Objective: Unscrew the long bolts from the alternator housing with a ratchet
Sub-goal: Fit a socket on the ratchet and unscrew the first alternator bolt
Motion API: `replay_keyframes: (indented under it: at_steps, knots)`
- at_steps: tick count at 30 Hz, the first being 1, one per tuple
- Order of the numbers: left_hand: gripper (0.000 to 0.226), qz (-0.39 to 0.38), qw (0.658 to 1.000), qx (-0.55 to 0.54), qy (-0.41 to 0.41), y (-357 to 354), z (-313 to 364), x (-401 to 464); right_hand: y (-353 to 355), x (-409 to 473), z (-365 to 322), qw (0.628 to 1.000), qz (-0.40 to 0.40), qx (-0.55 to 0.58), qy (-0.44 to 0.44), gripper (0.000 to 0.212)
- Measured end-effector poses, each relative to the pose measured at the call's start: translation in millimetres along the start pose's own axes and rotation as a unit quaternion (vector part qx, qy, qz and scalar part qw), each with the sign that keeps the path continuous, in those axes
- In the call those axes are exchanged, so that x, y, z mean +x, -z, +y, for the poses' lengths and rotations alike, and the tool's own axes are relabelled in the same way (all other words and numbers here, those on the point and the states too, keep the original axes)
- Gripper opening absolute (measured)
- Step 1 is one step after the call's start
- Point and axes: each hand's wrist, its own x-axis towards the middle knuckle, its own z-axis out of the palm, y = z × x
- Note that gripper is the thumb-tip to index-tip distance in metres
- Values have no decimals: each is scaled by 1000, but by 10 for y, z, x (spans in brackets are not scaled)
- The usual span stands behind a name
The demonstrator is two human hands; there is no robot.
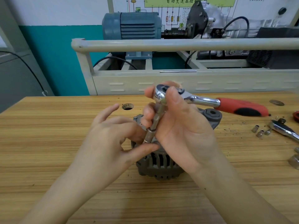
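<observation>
A grey alternator housing [161, 164] stands on the wooden bench [64, 126], mostly covered by my hands. The ratchet [202, 101] has a chrome head and a red-and-black handle pointing right; an extension and socket [149, 135] run down from its head onto the housing's top. My right hand [181, 126] grips the ratchet head and the extension. My left hand [110, 138] pinches at the base of the socket with thumb and forefinger, its other fingers spread. The bolt under the socket is hidden.
Three small loose sockets [260, 130] and a second chrome ratchet [286, 129] lie on the bench at the right, with larger sockets [295, 160] at the right edge. A hole [127, 106] is in the benchtop behind the alternator. A blue motor [132, 25] stands behind a railing.
</observation>
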Motion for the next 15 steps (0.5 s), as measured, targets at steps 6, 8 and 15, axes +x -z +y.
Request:
replay_keyframes:
  at_steps: [6,8,15]
  knots:
    - [31,-50,991,-116,30,70,-14,7,-17,12,21,999,-21,-34,-24,28]
    - [28,-71,984,-159,38,81,-42,-5,-14,20,19,998,-29,-32,-43,32]
    - [38,-31,992,-118,34,39,-14,18,-18,3,17,1000,-18,-18,-11,28]
